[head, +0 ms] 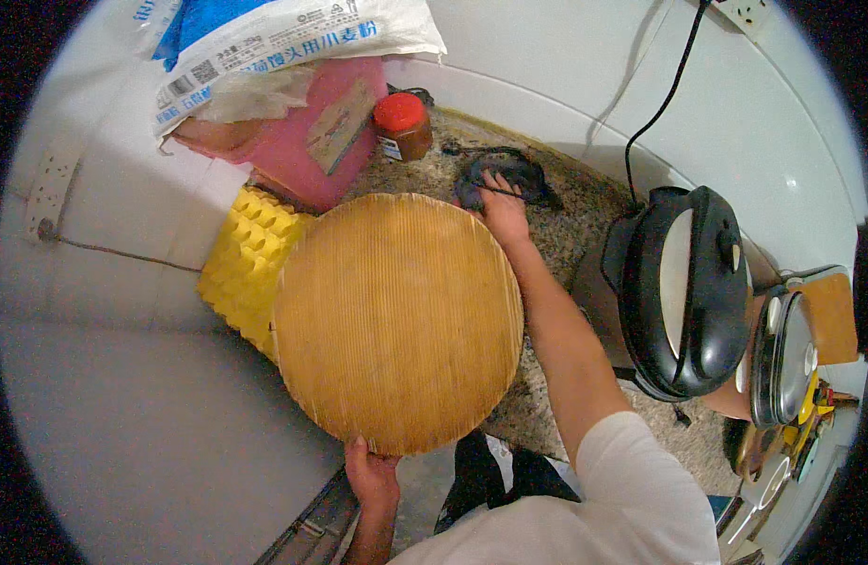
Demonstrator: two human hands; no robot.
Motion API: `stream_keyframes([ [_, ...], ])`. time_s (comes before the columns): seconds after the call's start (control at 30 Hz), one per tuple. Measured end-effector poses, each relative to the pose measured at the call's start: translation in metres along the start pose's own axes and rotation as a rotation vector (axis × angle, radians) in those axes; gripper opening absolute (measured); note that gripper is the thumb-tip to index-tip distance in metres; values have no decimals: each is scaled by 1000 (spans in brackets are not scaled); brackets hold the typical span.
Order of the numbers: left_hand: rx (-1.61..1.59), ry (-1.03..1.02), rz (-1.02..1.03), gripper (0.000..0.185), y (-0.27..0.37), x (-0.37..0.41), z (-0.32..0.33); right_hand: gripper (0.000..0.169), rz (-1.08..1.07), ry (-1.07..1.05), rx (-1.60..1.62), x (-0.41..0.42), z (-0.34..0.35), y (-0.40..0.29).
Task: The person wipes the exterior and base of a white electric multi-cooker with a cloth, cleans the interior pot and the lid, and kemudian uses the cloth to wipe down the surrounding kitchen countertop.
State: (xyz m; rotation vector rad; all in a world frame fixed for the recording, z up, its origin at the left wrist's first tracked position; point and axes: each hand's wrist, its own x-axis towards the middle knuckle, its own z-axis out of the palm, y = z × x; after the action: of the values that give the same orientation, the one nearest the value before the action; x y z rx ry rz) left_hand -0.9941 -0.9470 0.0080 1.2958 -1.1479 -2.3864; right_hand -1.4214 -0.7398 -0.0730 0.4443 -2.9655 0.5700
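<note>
A round, ribbed wooden board (399, 318), which looks like bamboo or wood strips, fills the middle of the view. My left hand (372, 472) grips its near rim, thumb on top and fingers underneath. Beyond the far right rim, my right hand (504, 208) has its fingers in a crumpled dark bundle (522, 169), perhaps a plastic bag with a cord. A black strand crosses over those fingers. The bundle lies on a speckled stone countertop (582, 191). My right forearm passes along the board's right side, and the board hides much of the counter.
Left of the board is yellow egg-crate foam (254, 247). Behind stand a pink container (335, 141), a printed flour sack (300, 42) and a red-lidded jar (403, 127). A black-lidded electric cooker (688, 296) with a hanging cord (663, 106) and a second lidded pot (787, 360) stand right.
</note>
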Motion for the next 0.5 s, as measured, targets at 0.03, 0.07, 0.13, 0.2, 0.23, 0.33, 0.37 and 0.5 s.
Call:
stream_keyframes([
  [0.03, 17, 6, -14, 47, 2, -2, 0, 45, 4, -5, -39, 12, -1, -4],
  [0.07, 18, -2, 1, 46, 3, -3, 3, 44, 12, -9, -77, 16, -3, -4],
  [0.13, 12, 3, 33, 44, 5, -10, 10, 41, -7, -51, -91, 9, -5, -5],
  [0.2, 0, -1, 30, 43, 4, -8, 10, 40, 5, -62, -80, -7, 0, 6],
  [0.23, -14, 1, 28, 42, 4, -8, 9, 42, 3, -43, -87, -28, 5, 10],
  [0.33, -9, 1, -2, 41, 8, -8, 6, 50, 49, -54, -170, -108, 13, 18],
  [0.37, -20, 10, 3, 41, 8, -9, 7, 51, 65, -36, -181, -130, 8, 15],
  [0.5, -43, 16, 2, 39, 9, -9, 10, 56, 182, 12, -229, -139, -4, 12],
])
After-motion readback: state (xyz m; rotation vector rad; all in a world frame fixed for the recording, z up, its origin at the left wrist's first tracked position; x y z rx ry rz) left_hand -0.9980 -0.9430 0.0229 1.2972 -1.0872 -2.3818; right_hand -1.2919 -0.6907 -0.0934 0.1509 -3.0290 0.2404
